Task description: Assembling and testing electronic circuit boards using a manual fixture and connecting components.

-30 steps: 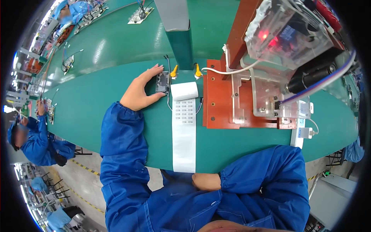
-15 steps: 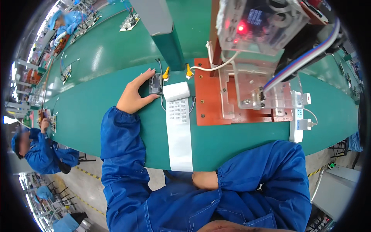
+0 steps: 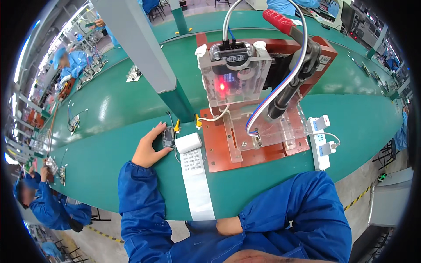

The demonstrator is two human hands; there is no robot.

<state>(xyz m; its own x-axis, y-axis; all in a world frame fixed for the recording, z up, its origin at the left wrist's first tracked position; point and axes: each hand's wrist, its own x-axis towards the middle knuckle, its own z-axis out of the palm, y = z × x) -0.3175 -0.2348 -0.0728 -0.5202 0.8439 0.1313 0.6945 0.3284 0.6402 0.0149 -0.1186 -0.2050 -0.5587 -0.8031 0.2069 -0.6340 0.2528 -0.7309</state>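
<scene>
Our left hand (image 3: 149, 151) rests on the green bench top (image 3: 101, 162), fingers curled narrowly around a small dark rectangular component (image 3: 167, 136) that it grips from the side. That part sits at the nine o'clock side of a white roll of paper labels (image 3: 188, 142), whose strip runs toward six o'clock and hangs over the bench edge. Our right hand (image 3: 228, 225) lies low against our body at six o'clock, mostly hidden by the blue sleeve; we cannot tell whether it holds anything. At three o'clock of the roll stands the red-based press fixture with its clear acrylic housing (image 3: 250, 109); its red-handled lever (image 3: 280, 22) points up. We judge the component is not yet in the fixture, so seating and pressing remain.
</scene>
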